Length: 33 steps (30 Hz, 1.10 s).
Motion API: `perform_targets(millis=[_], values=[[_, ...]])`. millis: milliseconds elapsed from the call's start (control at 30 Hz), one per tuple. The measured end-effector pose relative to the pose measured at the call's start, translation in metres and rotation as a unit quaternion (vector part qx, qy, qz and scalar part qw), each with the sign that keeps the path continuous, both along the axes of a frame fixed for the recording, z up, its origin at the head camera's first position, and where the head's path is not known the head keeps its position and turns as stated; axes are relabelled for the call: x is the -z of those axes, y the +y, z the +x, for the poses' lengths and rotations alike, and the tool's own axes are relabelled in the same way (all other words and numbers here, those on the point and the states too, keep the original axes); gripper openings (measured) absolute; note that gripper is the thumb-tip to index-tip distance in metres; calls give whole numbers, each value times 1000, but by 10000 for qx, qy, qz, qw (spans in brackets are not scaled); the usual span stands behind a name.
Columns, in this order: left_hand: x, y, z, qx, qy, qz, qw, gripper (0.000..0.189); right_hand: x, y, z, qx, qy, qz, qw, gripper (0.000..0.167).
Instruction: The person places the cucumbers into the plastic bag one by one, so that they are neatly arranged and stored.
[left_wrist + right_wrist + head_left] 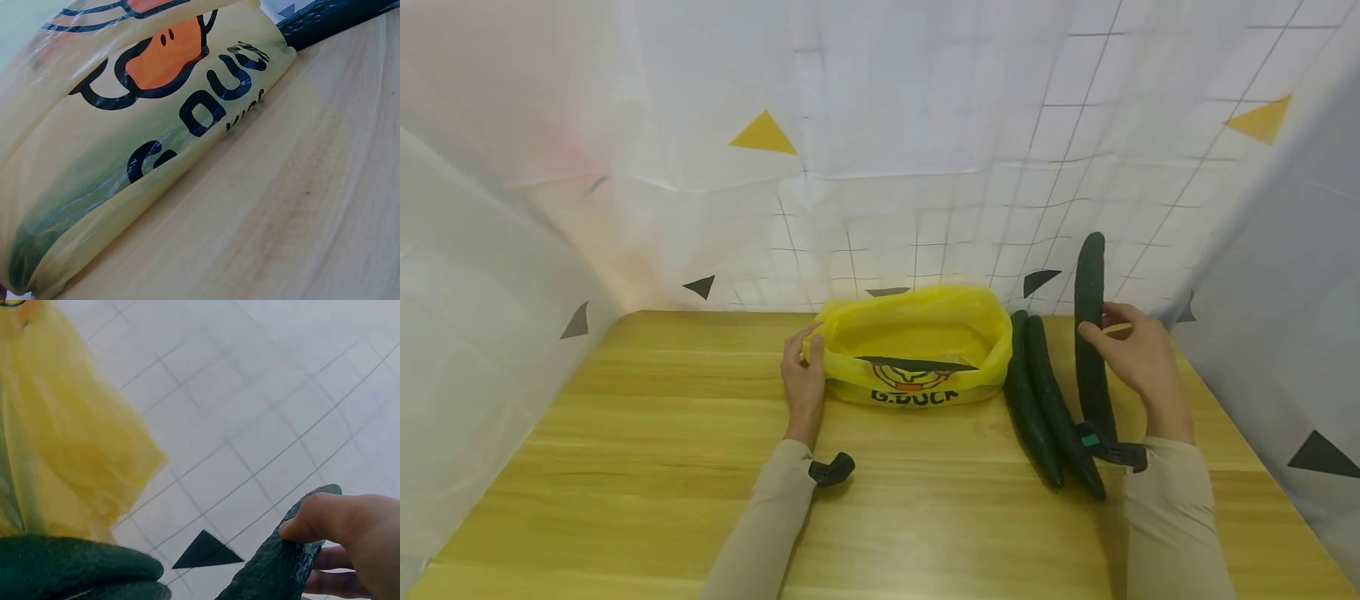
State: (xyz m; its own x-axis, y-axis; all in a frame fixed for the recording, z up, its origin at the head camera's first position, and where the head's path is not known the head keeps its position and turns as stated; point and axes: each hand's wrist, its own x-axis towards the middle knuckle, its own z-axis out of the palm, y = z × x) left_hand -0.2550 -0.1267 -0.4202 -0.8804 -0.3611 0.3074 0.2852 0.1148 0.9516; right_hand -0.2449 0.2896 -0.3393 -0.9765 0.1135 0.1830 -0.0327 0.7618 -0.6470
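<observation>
My right hand [1138,354] grips a dark green cucumber [1090,287] around its middle, thumb on the near side. The cucumber stands steeply tilted, its tip raised and its lower end behind the wrist camera. Two more cucumbers [1030,417] lie side by side against the right side of a yellow plastic bag [917,392]. The bag sits open-mouthed, with dark G.DUCK lettering on its front. At its left rim, my left hand [803,379] holds the edge between thumb and fingers. Through the plastic in the left wrist view shows a long green shape [87,194] inside the bag.
The wooden table [662,433] runs back to a white sheet [887,208] with grid lines and yellow and black triangles. White sheets also hang along the left and right sides.
</observation>
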Motion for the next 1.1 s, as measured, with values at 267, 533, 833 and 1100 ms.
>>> perform_targets(millis=[267, 533, 833, 1100], values=[[-2, 1, -2, 50, -41, -30, 10000, 30, -12, -5, 7, 305, 376, -226, 9986, 67], [-3, 1, -2, 61, -37, 0, 10000, 30, -21, -12, 13, 511, 601, -410, 9960, 63], [-2, 0, -1, 49, -88, 36, 9999, 30, -27, -21, 14, 788, 950, -665, 9901, 58], [-2, 0, 1, -3, -107, -40, 9999, 30, -29, -28, 12, 1325, 1480, -1165, 9731, 49]])
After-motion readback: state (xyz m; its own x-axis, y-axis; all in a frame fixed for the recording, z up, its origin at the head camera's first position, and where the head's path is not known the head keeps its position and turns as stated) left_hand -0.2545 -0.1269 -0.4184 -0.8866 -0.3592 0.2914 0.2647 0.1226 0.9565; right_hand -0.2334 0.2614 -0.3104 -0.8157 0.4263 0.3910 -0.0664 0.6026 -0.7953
